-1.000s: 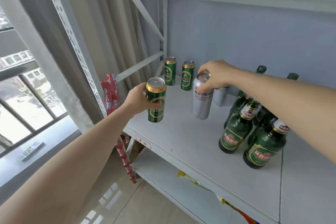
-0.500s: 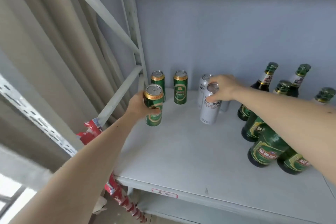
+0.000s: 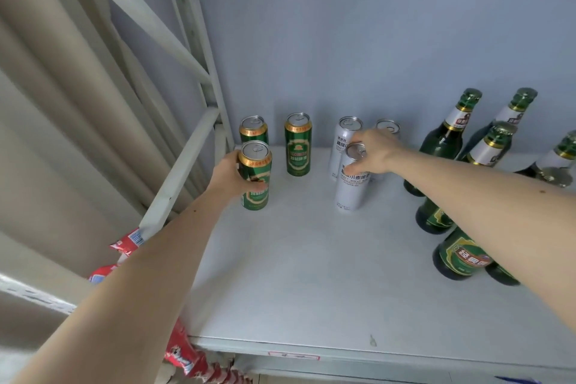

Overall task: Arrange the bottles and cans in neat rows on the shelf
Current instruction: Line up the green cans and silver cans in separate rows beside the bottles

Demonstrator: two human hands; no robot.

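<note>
My left hand (image 3: 232, 176) grips a green can (image 3: 256, 179) that stands on the grey shelf (image 3: 296, 274), just in front of another green can (image 3: 253, 129) by the back wall. A third green can (image 3: 298, 144) stands to their right. My right hand (image 3: 372, 153) holds the top of a white can (image 3: 351, 184) set in front of two more white cans, one at the left (image 3: 343, 140) and one (image 3: 388, 127) partly hidden by my hand. Several green bottles (image 3: 444, 140) stand at the right, some hidden behind my right forearm.
A white upright post (image 3: 199, 50) and a slanted brace (image 3: 177, 181) frame the shelf's left side. Beige curtains (image 3: 62, 103) hang left of it. Red snack packets (image 3: 184, 352) dangle below the shelf's front left corner. The wall runs close behind the cans.
Both hands have moved deeper into the shelf with their cans. The green can and the white can now stand on the shelf in front of the back row.
</note>
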